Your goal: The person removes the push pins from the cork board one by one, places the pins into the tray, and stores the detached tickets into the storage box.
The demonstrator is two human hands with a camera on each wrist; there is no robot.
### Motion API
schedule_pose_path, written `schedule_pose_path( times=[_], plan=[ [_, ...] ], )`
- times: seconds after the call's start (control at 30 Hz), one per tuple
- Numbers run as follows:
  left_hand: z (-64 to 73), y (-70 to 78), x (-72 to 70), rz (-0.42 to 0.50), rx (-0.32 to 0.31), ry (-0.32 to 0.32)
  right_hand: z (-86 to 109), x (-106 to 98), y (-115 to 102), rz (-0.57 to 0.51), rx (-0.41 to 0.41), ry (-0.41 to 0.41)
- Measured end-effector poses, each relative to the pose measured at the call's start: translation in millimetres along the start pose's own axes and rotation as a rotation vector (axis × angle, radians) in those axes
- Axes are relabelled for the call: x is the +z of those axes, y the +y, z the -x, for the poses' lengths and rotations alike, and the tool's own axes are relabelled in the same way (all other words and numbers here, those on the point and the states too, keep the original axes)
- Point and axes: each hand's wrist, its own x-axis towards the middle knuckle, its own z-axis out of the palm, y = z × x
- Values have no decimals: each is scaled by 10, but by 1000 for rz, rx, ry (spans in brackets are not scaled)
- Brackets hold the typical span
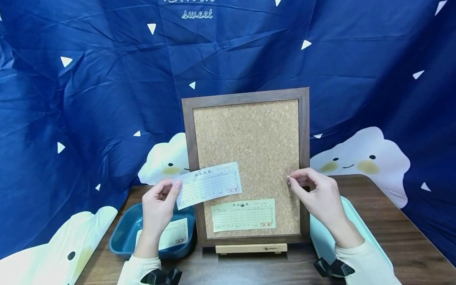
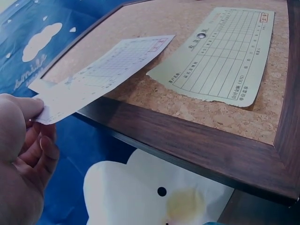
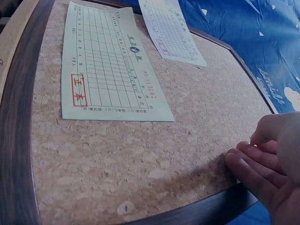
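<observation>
My left hand (image 1: 160, 200) pinches the left end of a pale receipt slip (image 1: 210, 185), which tilts in front of the lower left of a wood-framed corkboard (image 1: 249, 138). Below it, a greenish receipt slip (image 1: 244, 221) is fixed to the cork by one round-headed pin (image 2: 201, 35) near its top edge. By the board's right side, my right hand (image 1: 315, 190) pinches a small pale pin (image 1: 288, 179) between thumb and index finger, close to the cork; the fingers mostly hide it. A small clear pin (image 3: 125, 207) shows on the cork near the frame.
A blue tray (image 1: 122, 229) with another receipt slip (image 1: 174, 234) stands on the left, partly behind my left forearm. A light turquoise tray (image 1: 370, 241) lies on the right under my right forearm. The board rests on a small wooden stand (image 1: 251, 248) on the brown table (image 1: 402, 221).
</observation>
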Motion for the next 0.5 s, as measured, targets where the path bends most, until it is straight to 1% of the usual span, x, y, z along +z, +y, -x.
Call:
schedule_pose_path(
  times=[0.17, 0.3, 0.5],
  plan=[
    [13, -5, -26, -3, -19, -4, 17, -29, 17, 10, 2, 5],
    [18, -12, -52, -15, -19, 1, 22, -54, 18, -9, 7, 6],
    [32, -36, -83, -38, -6, 11, 23, -79, 46, -17, -28, 30]
  ],
)
